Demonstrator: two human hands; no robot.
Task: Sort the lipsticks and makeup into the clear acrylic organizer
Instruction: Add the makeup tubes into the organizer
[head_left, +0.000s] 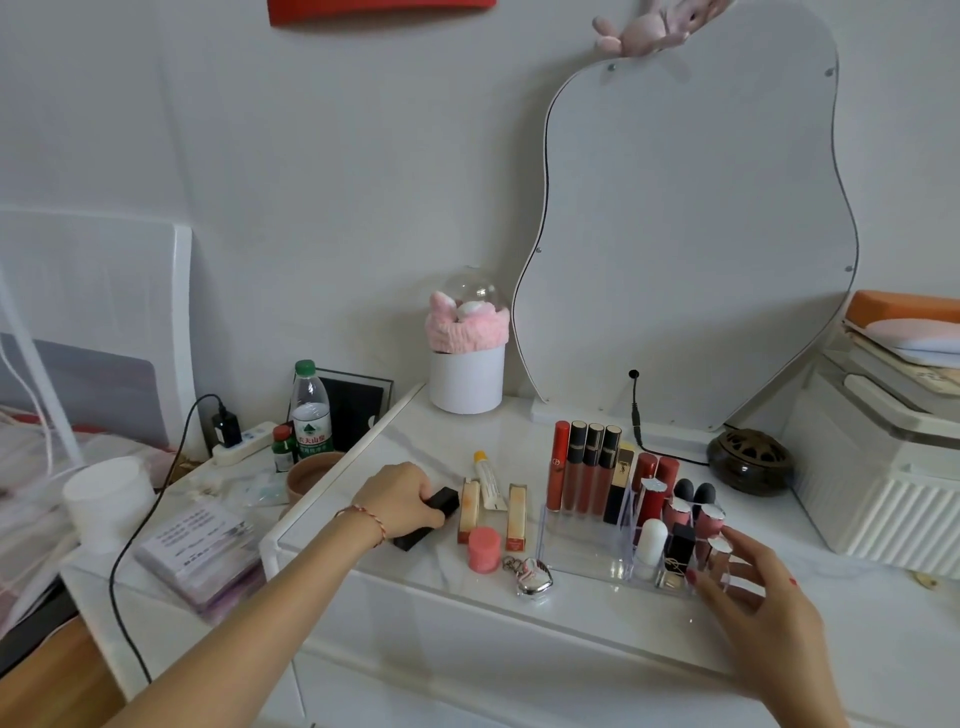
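A: What does the left hand (402, 501) do?

B: Its grip is closed around a black square lipstick tube (427, 517). The fingers curl over the top of the tube, which lies tilted on the white marble worktop (415, 431), at the left of the other loose makeup.

A: And the right hand (753, 587)?

B: Its grip is wide, the fingers spread and nearly straight. The fingertips (695, 576) touch the front right corner of the clear acrylic organizer (587, 545). It holds nothing.

A: How does the organizer look?

B: It stands on the worktop in front of the wavy frameless mirror (685, 234). At the back, four tall lip gloss tubes (584, 465) stand upright in a row. On the right side, several shorter red and pink lipsticks (657, 486) stand in small compartments, with a white rounded bottle (650, 545) near the front. The front left compartment has nothing that I can see.

A: What lies outside?

B: Two peach and gold slim boxes (517, 517), a white tube with a yellow cap (488, 480), a pink round jar (484, 549) and a silver heart keychain (532, 582), all between the left hand and the organizer.
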